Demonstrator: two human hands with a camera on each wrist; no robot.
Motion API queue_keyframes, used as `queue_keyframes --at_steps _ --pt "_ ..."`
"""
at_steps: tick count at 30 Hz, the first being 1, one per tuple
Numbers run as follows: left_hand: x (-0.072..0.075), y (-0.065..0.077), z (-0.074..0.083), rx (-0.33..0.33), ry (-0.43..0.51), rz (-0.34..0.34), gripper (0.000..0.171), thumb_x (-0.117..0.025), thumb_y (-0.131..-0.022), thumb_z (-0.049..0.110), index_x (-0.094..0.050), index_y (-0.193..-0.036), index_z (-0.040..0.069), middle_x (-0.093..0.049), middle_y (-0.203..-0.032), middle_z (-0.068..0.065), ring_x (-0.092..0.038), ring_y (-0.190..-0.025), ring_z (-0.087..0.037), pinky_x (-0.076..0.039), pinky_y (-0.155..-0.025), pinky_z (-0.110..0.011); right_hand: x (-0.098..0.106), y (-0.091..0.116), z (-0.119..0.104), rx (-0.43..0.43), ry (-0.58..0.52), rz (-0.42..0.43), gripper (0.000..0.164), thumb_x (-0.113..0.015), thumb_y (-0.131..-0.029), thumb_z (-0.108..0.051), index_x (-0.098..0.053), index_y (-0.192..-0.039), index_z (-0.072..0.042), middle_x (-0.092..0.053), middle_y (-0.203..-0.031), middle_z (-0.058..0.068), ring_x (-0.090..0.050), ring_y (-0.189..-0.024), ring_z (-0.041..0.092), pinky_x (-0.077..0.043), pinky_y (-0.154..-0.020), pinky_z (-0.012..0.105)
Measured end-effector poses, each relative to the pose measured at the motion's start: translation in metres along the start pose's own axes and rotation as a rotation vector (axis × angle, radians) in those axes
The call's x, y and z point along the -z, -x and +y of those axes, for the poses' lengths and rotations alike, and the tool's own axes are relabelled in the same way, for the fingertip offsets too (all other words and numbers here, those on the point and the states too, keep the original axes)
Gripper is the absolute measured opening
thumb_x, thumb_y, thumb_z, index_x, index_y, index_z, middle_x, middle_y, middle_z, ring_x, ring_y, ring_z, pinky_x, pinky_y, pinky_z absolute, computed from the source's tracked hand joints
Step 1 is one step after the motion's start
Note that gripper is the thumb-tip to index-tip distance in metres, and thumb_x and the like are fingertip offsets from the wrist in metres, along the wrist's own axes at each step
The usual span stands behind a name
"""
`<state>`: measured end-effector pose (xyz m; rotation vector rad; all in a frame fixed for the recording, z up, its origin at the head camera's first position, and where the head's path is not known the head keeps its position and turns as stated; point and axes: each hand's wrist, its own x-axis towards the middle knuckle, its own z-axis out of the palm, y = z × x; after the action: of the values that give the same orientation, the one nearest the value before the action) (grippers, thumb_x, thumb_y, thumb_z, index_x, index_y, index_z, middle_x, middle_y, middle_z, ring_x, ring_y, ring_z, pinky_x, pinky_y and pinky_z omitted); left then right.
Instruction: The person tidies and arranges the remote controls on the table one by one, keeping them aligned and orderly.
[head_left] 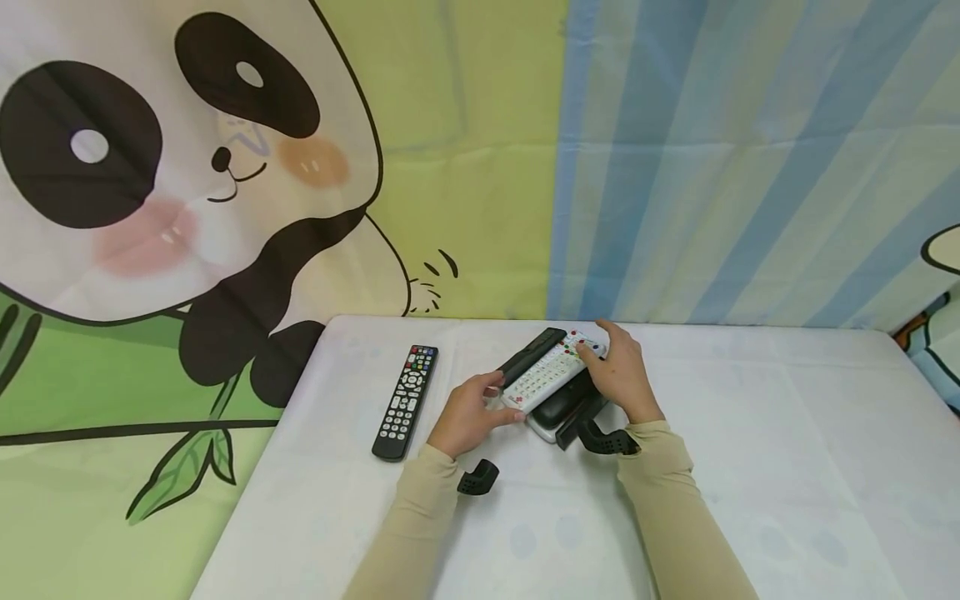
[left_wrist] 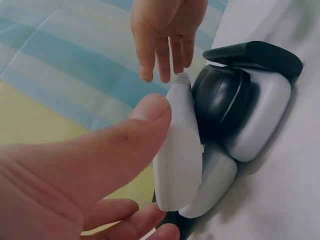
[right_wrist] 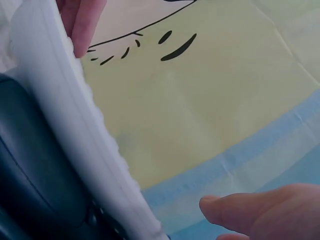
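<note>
A white remote control [head_left: 551, 371] with small coloured buttons lies slanted on top of a heap of remotes. My left hand [head_left: 468, 412] grips its near end, the thumb on one side and the fingers on the other. Over the far end is my right hand [head_left: 622, 371], its fingers extended; in the right wrist view its thumb [right_wrist: 235, 210] stands apart from the white edge. Beneath lie a glossy black remote [left_wrist: 217, 100], a white-edged one [left_wrist: 267, 115] and a dark one [left_wrist: 260, 57]. Another black remote [head_left: 532, 354] runs along the heap's left side.
A black remote control [head_left: 406, 404] with white and coloured buttons lies alone to the left. The table [head_left: 787, 467] has a white cloth and meets a printed curtain [head_left: 480, 167] at its back edge. Black wrist mounts [head_left: 478, 477] stick out from both sleeves.
</note>
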<state>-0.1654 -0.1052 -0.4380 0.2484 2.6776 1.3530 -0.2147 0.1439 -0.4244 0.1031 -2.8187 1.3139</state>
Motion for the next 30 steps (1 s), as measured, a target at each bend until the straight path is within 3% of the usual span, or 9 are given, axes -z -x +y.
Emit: queue_keyframes --at_steps 4,13,30 --pt "-0.001 0.000 -0.001 0.028 0.012 -0.006 0.072 -0.086 -0.081 0.026 -0.055 -0.140 -0.003 -0.067 -0.120 -0.009 -0.063 -0.106 -0.024 -0.051 -0.089 -0.040 -0.001 -0.001 0.003 -0.010 0.009 -0.011 0.061 -0.054 -0.104 -0.023 -0.032 -0.153 0.006 -0.033 -0.154 0.032 -0.025 -0.141 0.053 -0.026 -0.111 0.064" --pt "-0.002 -0.002 -0.004 0.020 -0.014 -0.033 0.062 -0.086 -0.081 0.027 -0.063 -0.131 -0.002 -0.071 -0.098 -0.005 -0.065 -0.090 -0.015 -0.052 -0.080 -0.034 -0.003 -0.003 0.006 -0.037 0.031 -0.023 0.060 -0.054 -0.104 -0.024 -0.034 -0.152 0.005 -0.043 -0.146 0.033 -0.035 -0.136 0.050 -0.032 -0.109 0.061" --pt "-0.003 -0.004 -0.008 0.033 0.027 -0.057 0.053 -0.087 -0.080 0.022 -0.068 -0.123 -0.001 -0.074 -0.093 -0.004 -0.068 -0.082 -0.011 -0.054 -0.075 -0.031 -0.007 -0.004 0.010 -0.033 0.071 0.025 0.053 -0.055 -0.103 -0.023 -0.046 -0.144 0.010 -0.050 -0.140 0.033 -0.045 -0.131 0.048 -0.038 -0.106 0.059"
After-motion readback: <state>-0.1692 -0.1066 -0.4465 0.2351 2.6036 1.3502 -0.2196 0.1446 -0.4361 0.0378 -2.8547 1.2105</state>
